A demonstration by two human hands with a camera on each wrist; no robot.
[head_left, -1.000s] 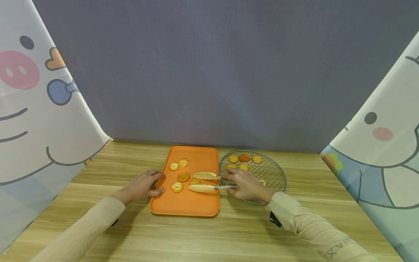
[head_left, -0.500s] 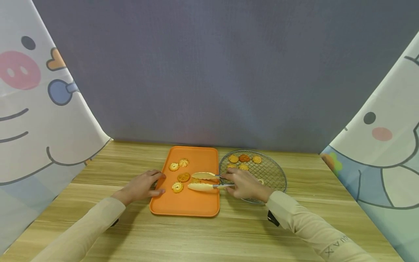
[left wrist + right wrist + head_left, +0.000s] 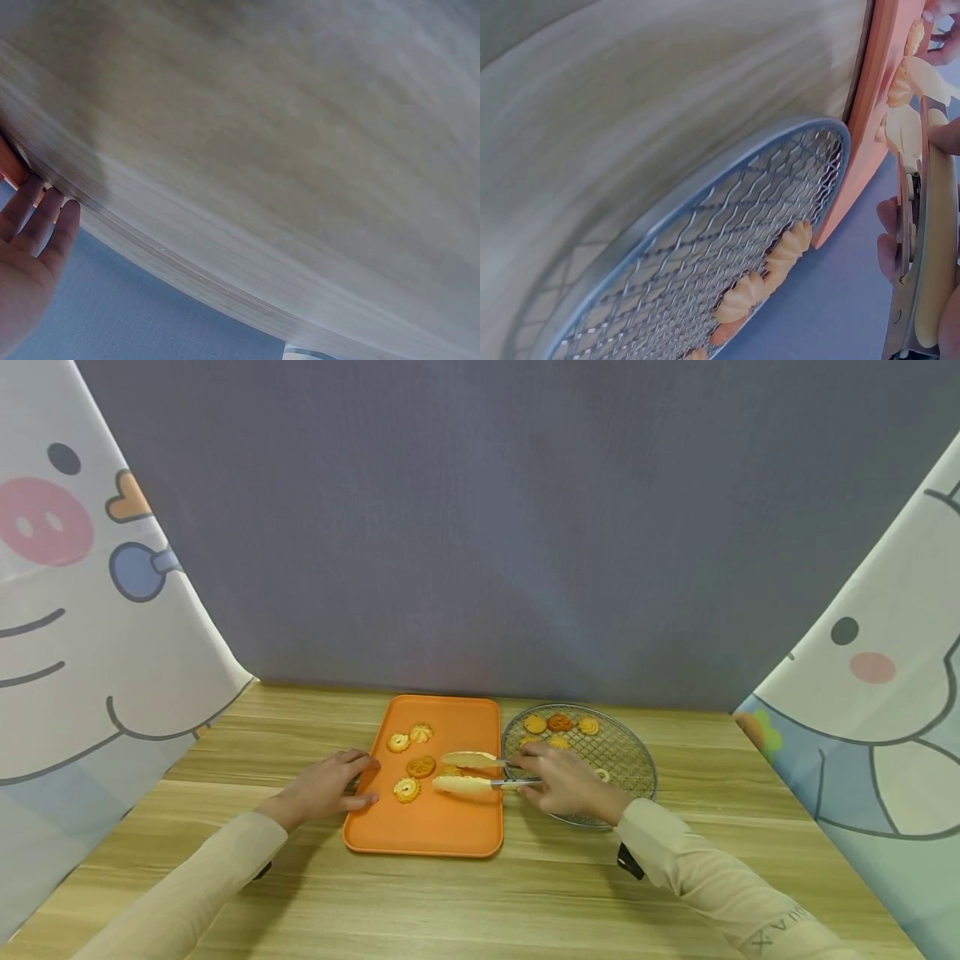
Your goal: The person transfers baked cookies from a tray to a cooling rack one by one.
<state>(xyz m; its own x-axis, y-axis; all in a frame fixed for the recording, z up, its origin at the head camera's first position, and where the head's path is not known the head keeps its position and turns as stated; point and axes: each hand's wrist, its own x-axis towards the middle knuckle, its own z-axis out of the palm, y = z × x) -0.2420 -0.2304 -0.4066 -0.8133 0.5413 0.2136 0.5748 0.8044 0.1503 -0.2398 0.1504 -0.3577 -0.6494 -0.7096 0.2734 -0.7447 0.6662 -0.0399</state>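
My right hand [image 3: 566, 783] grips a pair of tongs [image 3: 461, 785] with cream-coloured tips. The tips are spread over the orange tray [image 3: 442, 835], on either side of a partly hidden golden cookie [image 3: 452, 771]. In the right wrist view, the metal handle of the tongs [image 3: 928, 247] lies between thumb and fingers. My left hand [image 3: 318, 787] rests at the tray's left rim, thumb and fingers spread along it. On the tray, left of the tips, sit a brown oval cookie [image 3: 421, 767], a cream-topped cookie [image 3: 407, 789] and two paler cookies [image 3: 421, 732].
A round wire rack [image 3: 626, 760] stands right of the tray, partly under my right hand. It bears several cookies [image 3: 559, 722] towards its back left and a small ring-shaped one [image 3: 602, 774] near the hand. A grey cloth wall [image 3: 480, 568] rises behind the wooden table [image 3: 420, 902].
The tong tips shift slightly left and back again over the cookie, and they sit a touch higher in the head view. The left hand and tray stay in place.
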